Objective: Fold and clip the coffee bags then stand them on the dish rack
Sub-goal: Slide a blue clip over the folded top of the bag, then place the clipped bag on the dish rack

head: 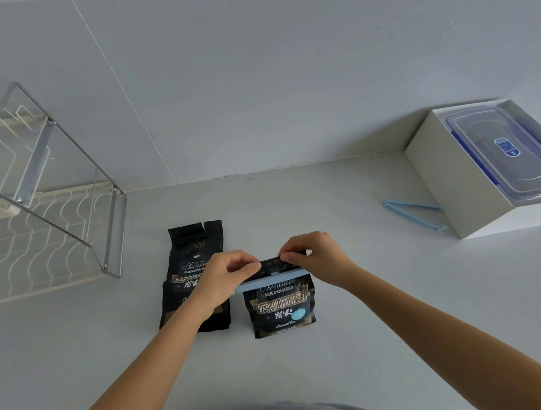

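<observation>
Two black coffee bags lie flat on the white counter. The right coffee bag (280,308) has its top folded down, and a light blue clip (269,280) runs across it below the fold. My left hand (226,279) pinches the left end of the folded top, and my right hand (316,254) pinches its right end. The left coffee bag (191,257) lies unfolded, partly under my left forearm. The wire dish rack (50,199) stands at the far left.
A second light blue clip (413,210) lies open on the counter at the right, beside a white box (454,177) that holds a clear lidded container (500,149). The wall runs close behind the bags.
</observation>
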A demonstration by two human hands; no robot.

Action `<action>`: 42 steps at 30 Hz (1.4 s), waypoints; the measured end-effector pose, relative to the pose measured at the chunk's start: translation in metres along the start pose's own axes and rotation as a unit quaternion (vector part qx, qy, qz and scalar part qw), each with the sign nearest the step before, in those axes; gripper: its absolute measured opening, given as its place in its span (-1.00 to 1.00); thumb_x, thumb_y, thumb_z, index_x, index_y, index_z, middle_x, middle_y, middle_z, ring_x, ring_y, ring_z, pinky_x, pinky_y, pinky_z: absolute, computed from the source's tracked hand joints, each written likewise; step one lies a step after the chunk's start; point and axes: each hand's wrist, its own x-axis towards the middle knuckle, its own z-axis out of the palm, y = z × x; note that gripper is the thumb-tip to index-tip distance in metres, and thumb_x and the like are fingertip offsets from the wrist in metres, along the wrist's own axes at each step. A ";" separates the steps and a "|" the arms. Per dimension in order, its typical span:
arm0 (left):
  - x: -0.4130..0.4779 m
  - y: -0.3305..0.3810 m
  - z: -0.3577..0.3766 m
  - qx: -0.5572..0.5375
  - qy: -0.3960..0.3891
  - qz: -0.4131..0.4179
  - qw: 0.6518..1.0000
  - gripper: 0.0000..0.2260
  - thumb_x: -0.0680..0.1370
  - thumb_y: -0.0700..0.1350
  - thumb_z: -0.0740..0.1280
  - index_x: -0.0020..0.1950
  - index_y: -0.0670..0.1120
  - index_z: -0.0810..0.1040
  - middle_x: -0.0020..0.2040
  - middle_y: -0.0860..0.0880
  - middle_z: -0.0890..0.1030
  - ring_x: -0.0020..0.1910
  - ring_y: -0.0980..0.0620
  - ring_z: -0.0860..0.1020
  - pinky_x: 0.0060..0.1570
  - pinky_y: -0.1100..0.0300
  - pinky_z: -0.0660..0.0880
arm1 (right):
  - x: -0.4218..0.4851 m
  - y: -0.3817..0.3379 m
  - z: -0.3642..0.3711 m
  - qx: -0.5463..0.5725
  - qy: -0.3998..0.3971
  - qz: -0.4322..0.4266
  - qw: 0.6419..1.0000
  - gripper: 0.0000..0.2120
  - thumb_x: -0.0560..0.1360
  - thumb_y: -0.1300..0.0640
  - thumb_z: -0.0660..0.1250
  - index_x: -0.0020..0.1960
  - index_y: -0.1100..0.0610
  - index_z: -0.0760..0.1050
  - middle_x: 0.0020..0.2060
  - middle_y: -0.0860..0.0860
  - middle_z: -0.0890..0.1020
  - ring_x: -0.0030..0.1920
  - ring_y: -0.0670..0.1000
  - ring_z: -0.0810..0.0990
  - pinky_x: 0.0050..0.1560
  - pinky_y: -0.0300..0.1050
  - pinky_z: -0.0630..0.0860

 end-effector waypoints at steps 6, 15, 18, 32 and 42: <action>-0.001 -0.003 0.003 -0.131 -0.033 -0.130 0.982 -0.88 0.44 -0.09 0.42 -0.05 -0.07 0.67 -0.06 -0.05 0.68 0.02 -0.01 0.59 0.11 0.13 0.48 | -0.003 0.003 0.007 0.208 -0.022 0.145 0.967 -0.98 0.49 0.12 0.36 -0.12 0.04 0.52 -0.37 0.09 0.56 -0.30 -0.05 0.57 -0.25 -0.20 0.48; -0.002 -0.008 0.011 -0.126 0.011 -0.123 0.984 -0.88 0.50 0.06 0.33 0.00 0.13 0.59 -0.04 0.03 0.64 0.06 0.05 0.56 0.02 0.17 0.45 | -0.019 0.019 0.006 0.299 -0.107 0.156 0.935 -0.43 0.33 -0.12 0.44 0.25 0.05 0.38 0.14 0.09 0.57 0.14 0.06 0.58 0.12 -0.05 0.55; -0.006 -0.014 0.017 -0.184 0.015 -0.167 0.969 -0.68 0.42 0.19 0.33 0.02 0.00 0.57 0.04 -0.05 0.61 0.13 -0.03 0.53 0.23 0.04 0.43 | -0.024 0.025 0.009 0.225 -0.181 0.154 0.945 -0.33 0.30 -0.03 0.51 0.32 -0.03 0.30 0.20 0.00 0.54 0.22 -0.03 0.51 0.15 -0.07 0.54; -0.043 -0.011 0.005 -0.132 0.061 -0.037 0.989 -0.51 0.25 0.07 0.52 0.11 0.16 0.42 0.08 0.18 0.57 0.06 0.26 0.54 -0.16 0.39 0.50 | -0.029 -0.007 0.009 0.217 -0.106 0.166 0.956 -0.53 0.26 -0.09 0.52 0.12 -0.14 0.46 0.01 -0.11 0.66 0.00 -0.06 0.65 -0.17 -0.17 0.60; -0.075 0.044 -0.125 -0.144 0.221 0.081 0.961 -0.50 0.22 0.16 0.45 0.10 0.05 0.46 0.03 0.11 0.61 0.00 0.17 0.61 -0.18 0.34 0.56 | 0.030 -0.152 0.044 0.225 -0.016 0.039 0.973 -0.55 0.28 -0.21 0.41 0.11 -0.06 0.49 -0.02 -0.05 0.68 -0.07 -0.07 0.69 -0.28 -0.19 0.59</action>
